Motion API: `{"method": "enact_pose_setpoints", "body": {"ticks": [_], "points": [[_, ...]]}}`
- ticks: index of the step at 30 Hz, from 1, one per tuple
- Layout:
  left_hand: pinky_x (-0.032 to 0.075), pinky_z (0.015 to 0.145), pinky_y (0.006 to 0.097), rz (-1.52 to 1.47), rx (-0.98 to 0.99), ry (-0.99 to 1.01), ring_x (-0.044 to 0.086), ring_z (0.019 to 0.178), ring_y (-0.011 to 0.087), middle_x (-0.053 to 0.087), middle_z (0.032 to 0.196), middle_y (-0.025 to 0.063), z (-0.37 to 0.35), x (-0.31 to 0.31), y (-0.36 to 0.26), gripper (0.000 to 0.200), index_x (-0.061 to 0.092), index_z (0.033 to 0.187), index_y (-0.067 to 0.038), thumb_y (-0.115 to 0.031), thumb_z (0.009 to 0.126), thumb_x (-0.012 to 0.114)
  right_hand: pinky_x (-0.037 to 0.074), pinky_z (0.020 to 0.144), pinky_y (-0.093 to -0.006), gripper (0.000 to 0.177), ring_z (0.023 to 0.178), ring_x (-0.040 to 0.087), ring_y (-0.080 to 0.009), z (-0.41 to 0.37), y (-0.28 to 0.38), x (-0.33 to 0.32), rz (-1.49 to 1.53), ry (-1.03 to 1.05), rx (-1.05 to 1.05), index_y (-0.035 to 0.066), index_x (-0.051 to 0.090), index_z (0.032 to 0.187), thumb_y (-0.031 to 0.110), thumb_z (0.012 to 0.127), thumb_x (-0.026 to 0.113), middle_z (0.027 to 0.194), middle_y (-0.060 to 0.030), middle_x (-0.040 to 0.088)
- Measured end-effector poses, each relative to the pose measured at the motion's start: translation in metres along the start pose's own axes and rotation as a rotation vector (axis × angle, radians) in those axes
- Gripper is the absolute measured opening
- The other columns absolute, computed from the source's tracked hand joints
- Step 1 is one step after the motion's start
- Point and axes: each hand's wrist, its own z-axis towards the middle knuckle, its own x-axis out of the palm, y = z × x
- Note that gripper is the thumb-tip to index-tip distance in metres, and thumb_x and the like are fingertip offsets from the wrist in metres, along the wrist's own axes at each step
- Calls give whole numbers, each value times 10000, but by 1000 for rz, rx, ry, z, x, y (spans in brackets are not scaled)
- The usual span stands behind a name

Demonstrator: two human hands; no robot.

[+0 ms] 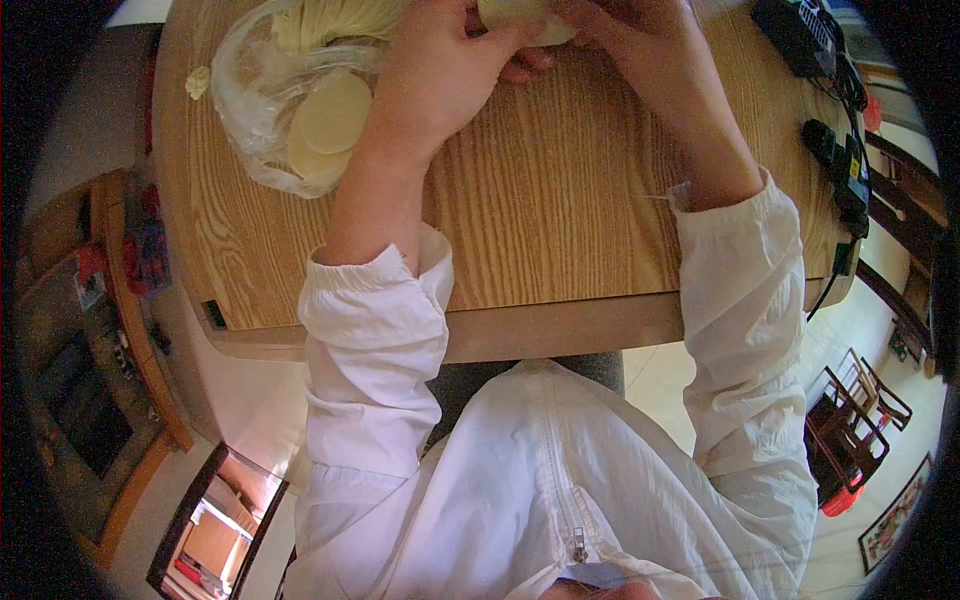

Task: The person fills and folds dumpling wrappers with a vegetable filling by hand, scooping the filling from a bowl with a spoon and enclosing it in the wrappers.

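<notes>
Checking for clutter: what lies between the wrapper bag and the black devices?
In the head view, only the left hand and right hand, holding a wrapper, above bare table.

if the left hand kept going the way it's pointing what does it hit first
The left hand points up and right, at the pale dough piece it holds with the right hand. The dough comes first, probably with the right hand just behind it.

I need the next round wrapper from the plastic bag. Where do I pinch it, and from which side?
Probably pinch the top wrapper at its rim on the side nearest the left hand, coming from above. It lies flat and thin on the stack, so only the edge lifts; the plastic bag bunches on the far side. That hand and the right hand hold a dough piece.
</notes>
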Motion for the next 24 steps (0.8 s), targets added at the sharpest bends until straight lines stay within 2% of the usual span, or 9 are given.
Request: {"method": "enact_pose_setpoints", "body": {"ticks": [4,16,22,24], "points": [[490,635,265,-68,-76,-36,607,707,147,632,876,92,7,-2,12,205,575,978,44,-124,879,513,432,604,-238,129,674,508,-87,0,0,1,37,-13,10,-38,569,873,84,831,566,744,-39,579],[497,621,274,-53,-39,34,613,689,157,642,852,102,1,-4,8,237,583,963,61,-150,886,508,408,530,-207,78,605,485,-50,-2,-3,-2,97,19,-31,-17,578,747,39,796,602,663,13,557],[499,626,274,-43,-30,29,611,686,148,644,853,102,6,-4,16,248,582,968,60,-163,887,510,416,541,-207,75,622,502,-55,-1,1,-2,58,32,60,-25,593,787,47,804,596,690,-2,579],[500,631,275,-46,-21,32,609,684,147,642,849,97,2,-3,10,247,583,968,58,-163,887,510,428,564,-212,88,643,514,-62,-1,-6,1,134,35,27,-34,590,818,54,815,584,718,-11,588]]}}
